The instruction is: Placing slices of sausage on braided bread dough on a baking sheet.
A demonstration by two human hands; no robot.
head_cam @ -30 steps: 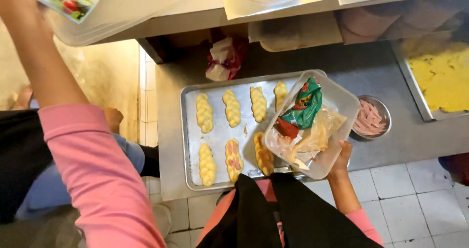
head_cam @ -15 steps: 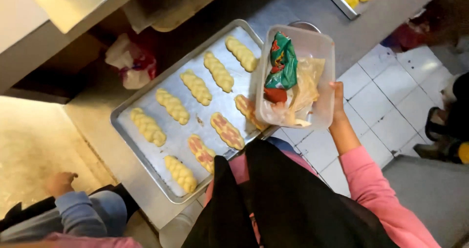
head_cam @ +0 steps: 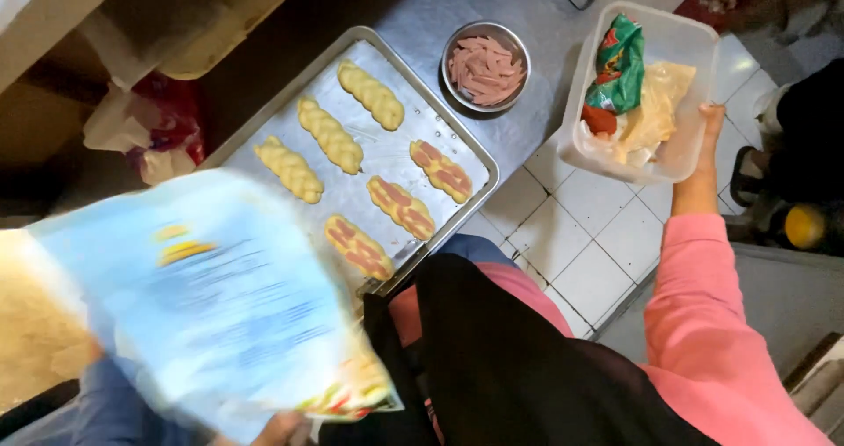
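The right hand (head_cam: 703, 138) is raised, arm outstretched, fingers gripping a clear plastic container (head_cam: 655, 37) of wrappers from below. The left hand (head_cam: 280, 428) (barely visible) clasps a blurred blue packet (head_cam: 202, 297) above its fingers.

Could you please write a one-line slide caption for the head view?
Right hand holds a clear plastic tub; left hand holds a blurred blue packet over a tray.

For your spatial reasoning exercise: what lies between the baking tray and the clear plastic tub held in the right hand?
In the head view, a small metal bowl of pink meat strips sits between the baking tray and the clear plastic tub.
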